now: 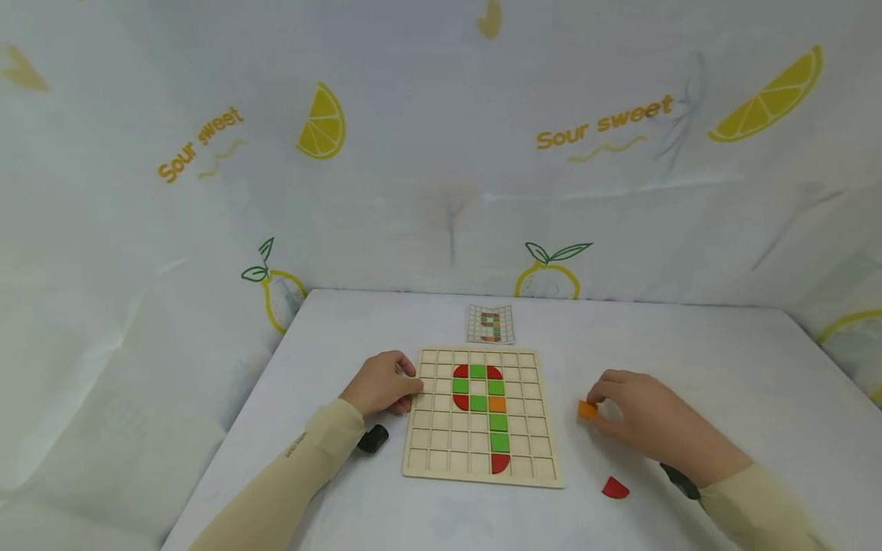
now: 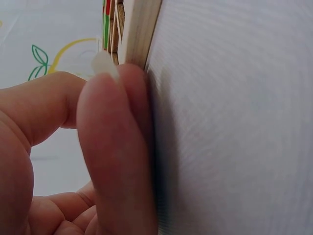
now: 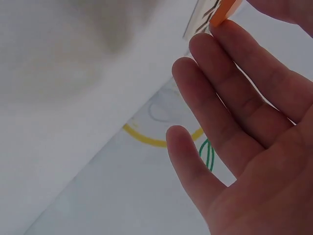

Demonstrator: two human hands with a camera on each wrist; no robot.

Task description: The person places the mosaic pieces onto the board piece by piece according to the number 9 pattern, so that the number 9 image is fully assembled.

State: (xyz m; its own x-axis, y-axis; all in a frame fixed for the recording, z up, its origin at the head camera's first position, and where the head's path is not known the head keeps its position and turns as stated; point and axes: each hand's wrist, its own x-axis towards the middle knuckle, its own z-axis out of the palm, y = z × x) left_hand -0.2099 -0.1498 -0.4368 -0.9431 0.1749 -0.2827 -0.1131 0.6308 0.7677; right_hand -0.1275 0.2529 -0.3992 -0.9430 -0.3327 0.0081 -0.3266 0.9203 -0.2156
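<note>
A wooden grid board (image 1: 441, 440) lies flat on the white table, with red, green and orange tiles set in its cells in a figure 9 shape. At its left edge my left hand (image 1: 382, 383) holds the board between thumb and fingers; the left wrist view shows the fingertips close against the board's side. To the right of the board, my right hand (image 1: 637, 413) pinches an orange square tile (image 1: 587, 410) between thumb and index finger. In the right wrist view the other fingers extend loosely. One red quarter-circle tile (image 1: 615, 488) lies on the table below the right hand.
Behind the board lies a small pattern card (image 1: 491, 324) printed with a similar coloured figure on a grid. A white sheet with lemon drawings hangs behind the table. Each wrist wears a dark strap device, one seen at the left wrist (image 1: 373, 438).
</note>
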